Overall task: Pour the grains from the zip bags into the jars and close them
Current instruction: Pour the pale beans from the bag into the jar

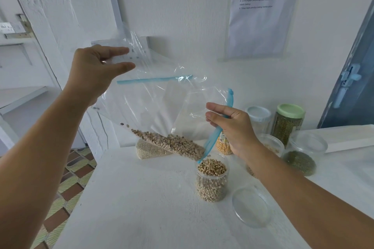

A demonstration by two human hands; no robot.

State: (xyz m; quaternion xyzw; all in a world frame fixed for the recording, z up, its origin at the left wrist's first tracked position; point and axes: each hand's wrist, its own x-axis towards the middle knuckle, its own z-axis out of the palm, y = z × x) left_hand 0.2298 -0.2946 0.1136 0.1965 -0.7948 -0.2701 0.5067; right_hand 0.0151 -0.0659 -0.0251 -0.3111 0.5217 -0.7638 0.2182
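Observation:
A clear zip bag (159, 105) with a blue zip strip hangs tilted above the white table (141, 198). My left hand (97, 70) pinches its upper corner high up. My right hand (232, 125) pinches the blue zip edge at the bag's mouth. Black-eyed beans (172, 143) lie along the bag's lower edge and slide toward the mouth. Below the mouth stands an open clear jar (212, 180), nearly full of the same beans. Its clear lid (252, 206) lies flat on the table to the right.
Behind the bag lies a bag of small white grains (147, 150). At the back right stand a yellow-grain jar (223, 145), a white-lidded jar (259, 117), a green-lidded jar (288, 123), an open jar (271, 143), a green-grain bag (300, 161). The table's left edge drops to tiled floor (66, 184).

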